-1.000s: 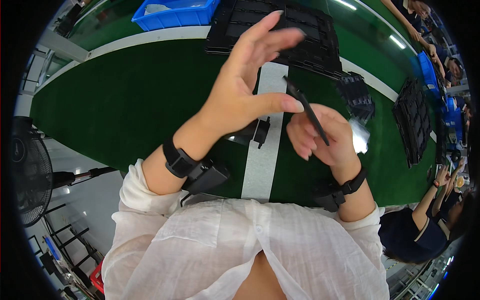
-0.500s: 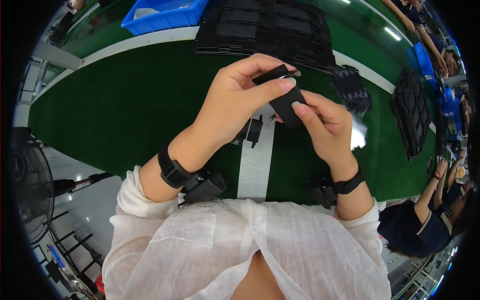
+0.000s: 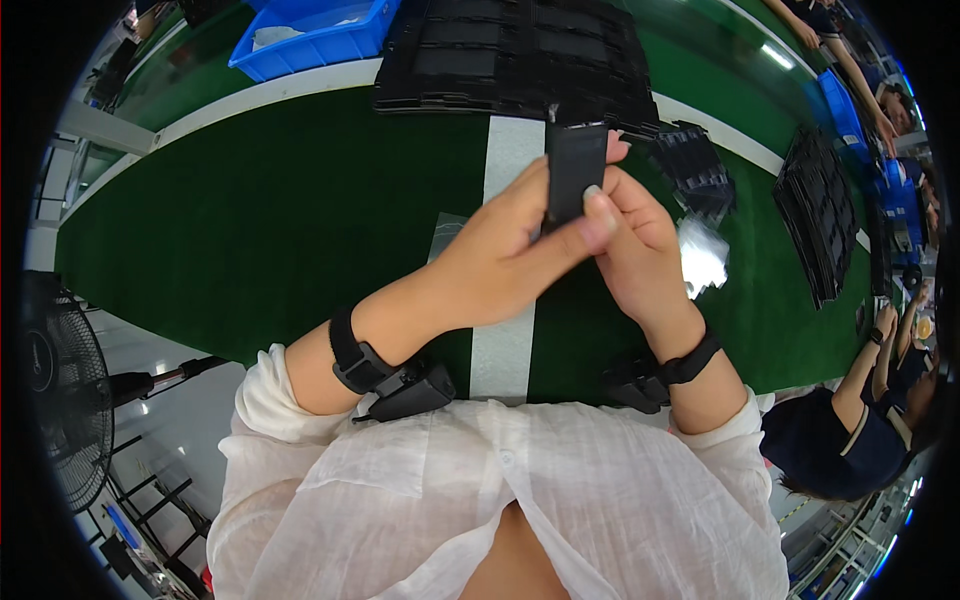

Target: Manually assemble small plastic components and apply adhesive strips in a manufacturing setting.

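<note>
Both hands hold a flat black rectangular piece (image 3: 577, 170) above the green table, its long side pointing away from me. A thin tab sticks up from its far end. My left hand (image 3: 500, 245) is closed on it from the left, thumb across its near end and the other fingers mostly hidden behind it. From the right, my right hand (image 3: 635, 235) pinches the near right edge, thumb on top, with a fingertip showing beyond the far right side. The two thumbs meet at the near end. Under my left hand lies a clear film piece (image 3: 447, 232), partly covered.
Stacked black trays (image 3: 470, 60) lie at the far side, a blue bin (image 3: 315, 40) left of them. Several thin black parts (image 3: 692, 170) and a shiny silver sheet (image 3: 703, 257) lie to the right, before another tray stack (image 3: 815, 215). A fan (image 3: 70, 390) stands left; co-workers sit right.
The black piece has turned from slanted to nearly straight away from me. My left thumb has moved from its far end to its near end. The view has shifted slightly.
</note>
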`<state>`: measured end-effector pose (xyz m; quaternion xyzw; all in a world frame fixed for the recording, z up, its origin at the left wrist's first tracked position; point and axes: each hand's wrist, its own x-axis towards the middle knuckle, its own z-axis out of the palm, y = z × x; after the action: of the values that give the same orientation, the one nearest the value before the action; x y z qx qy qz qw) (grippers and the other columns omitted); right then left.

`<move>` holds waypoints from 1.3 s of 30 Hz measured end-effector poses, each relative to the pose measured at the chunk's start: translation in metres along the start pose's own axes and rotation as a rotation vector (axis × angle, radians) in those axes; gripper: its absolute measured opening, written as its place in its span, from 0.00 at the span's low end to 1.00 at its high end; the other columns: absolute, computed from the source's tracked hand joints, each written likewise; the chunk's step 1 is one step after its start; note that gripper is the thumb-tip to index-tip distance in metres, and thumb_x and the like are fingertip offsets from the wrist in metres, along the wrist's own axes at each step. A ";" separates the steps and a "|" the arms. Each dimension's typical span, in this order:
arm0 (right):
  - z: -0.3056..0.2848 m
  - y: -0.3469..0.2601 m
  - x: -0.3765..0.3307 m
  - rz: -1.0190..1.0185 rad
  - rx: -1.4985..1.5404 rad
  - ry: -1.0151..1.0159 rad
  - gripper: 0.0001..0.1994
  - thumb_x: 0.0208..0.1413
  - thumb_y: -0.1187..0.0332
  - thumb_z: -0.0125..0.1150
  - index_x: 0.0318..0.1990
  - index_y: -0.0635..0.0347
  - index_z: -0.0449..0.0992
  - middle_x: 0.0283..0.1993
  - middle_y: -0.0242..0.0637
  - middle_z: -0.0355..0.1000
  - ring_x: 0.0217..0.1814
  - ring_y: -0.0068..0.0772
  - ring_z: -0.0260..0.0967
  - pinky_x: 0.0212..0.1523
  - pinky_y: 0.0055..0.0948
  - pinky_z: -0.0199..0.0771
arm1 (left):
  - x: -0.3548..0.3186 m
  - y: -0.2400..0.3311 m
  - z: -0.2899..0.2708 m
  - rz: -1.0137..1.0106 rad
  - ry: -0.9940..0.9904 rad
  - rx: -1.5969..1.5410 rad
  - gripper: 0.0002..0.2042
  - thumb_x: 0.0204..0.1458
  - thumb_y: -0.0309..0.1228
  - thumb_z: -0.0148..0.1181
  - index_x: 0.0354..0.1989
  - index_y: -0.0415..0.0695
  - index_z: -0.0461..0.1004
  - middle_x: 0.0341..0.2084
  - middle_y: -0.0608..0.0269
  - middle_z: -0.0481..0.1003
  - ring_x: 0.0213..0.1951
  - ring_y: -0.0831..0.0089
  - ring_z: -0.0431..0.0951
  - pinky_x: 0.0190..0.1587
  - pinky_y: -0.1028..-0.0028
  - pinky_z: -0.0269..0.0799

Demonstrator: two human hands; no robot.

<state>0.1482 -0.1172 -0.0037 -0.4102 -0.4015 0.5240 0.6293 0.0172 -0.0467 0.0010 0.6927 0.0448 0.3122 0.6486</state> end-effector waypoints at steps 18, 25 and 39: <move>-0.016 -0.020 0.003 -0.471 -0.847 0.202 0.03 0.47 0.78 0.55 0.24 0.67 0.70 0.18 0.31 0.69 0.19 0.16 0.64 0.21 0.15 0.63 | 0.002 -0.004 -0.007 -0.157 -0.028 0.321 0.16 0.55 0.24 0.45 0.54 0.36 0.62 0.32 0.57 0.66 0.35 0.68 0.68 0.40 0.74 0.65; -0.013 -0.018 0.003 -0.489 -0.880 0.230 0.05 0.48 0.78 0.54 0.22 0.67 0.70 0.18 0.34 0.72 0.17 0.15 0.66 0.19 0.14 0.64 | 0.001 -0.011 -0.005 -0.144 -0.019 0.323 0.17 0.54 0.21 0.45 0.53 0.35 0.62 0.33 0.54 0.66 0.36 0.65 0.69 0.41 0.73 0.65; -0.021 -0.014 0.002 -0.417 -1.051 0.199 0.03 0.48 0.77 0.51 0.24 0.67 0.68 0.16 0.36 0.66 0.16 0.21 0.64 0.17 0.23 0.61 | 0.001 -0.017 -0.003 -0.086 0.006 0.535 0.23 0.52 0.17 0.43 0.58 0.39 0.58 0.29 0.59 0.63 0.32 0.70 0.65 0.41 0.74 0.64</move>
<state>0.1729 -0.1184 0.0024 -0.6274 -0.6193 0.0774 0.4655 0.0222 -0.0413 -0.0145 0.8361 0.1569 0.2634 0.4549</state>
